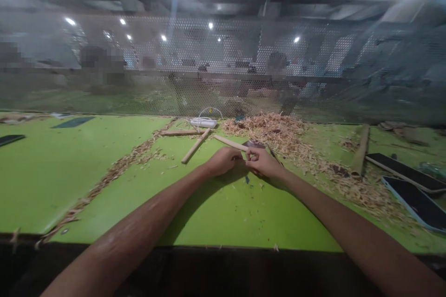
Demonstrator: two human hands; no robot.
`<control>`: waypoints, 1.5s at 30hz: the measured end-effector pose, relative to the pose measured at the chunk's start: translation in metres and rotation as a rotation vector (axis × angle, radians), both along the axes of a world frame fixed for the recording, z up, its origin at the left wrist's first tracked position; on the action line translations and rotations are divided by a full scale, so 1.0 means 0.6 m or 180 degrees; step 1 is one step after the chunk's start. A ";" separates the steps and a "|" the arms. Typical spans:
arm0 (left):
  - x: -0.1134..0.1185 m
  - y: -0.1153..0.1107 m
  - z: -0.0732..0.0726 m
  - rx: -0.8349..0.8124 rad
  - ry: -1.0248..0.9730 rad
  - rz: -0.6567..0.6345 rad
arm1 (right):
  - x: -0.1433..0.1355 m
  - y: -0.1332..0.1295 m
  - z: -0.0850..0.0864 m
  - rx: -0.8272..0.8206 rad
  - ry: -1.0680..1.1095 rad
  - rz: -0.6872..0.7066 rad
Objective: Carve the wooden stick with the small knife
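Right hand (264,162) grips wooden stick (228,142) over green desk (278,222), between near and far edges. Left hand (223,160) curled just beside (cannot tell whether gripping). Shavings (275,129) heaped at far edge.

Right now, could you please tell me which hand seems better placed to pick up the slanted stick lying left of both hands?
Probably the left hand: it is nearer the slanted stick. The right hand lies farther off, and it seems to be pinching the end of another stick.
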State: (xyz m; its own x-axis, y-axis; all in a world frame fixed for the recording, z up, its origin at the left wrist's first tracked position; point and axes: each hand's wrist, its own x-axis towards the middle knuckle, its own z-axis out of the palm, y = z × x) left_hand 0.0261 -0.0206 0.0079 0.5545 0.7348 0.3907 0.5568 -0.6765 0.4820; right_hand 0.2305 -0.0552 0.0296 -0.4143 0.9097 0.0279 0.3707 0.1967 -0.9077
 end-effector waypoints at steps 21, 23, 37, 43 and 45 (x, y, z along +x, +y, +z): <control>0.006 -0.009 0.003 0.0467 0.0360 -0.0158 | 0.002 0.010 0.003 -0.0047 -0.0182 0.0022; 0.005 -0.010 0.003 0.0561 0.0405 -0.0113 | 0.000 0.006 0.006 -0.0028 -0.0194 -0.0022; 0.007 -0.012 0.014 0.0723 0.0776 0.0138 | -0.001 -0.003 0.004 -0.0063 0.0009 0.0141; 0.001 -0.013 0.022 0.0974 0.0862 0.0185 | -0.003 -0.005 0.005 0.0004 0.0048 0.0203; 0.002 -0.013 0.021 0.0973 0.0814 0.0145 | -0.004 -0.003 0.006 -0.0016 0.0004 0.0233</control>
State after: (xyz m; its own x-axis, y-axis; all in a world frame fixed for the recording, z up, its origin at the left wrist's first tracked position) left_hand 0.0272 -0.0284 0.0205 0.6317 0.6322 0.4487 0.6656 -0.7390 0.1042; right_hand 0.2279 -0.0573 0.0329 -0.4795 0.8772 0.0241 0.3543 0.2186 -0.9092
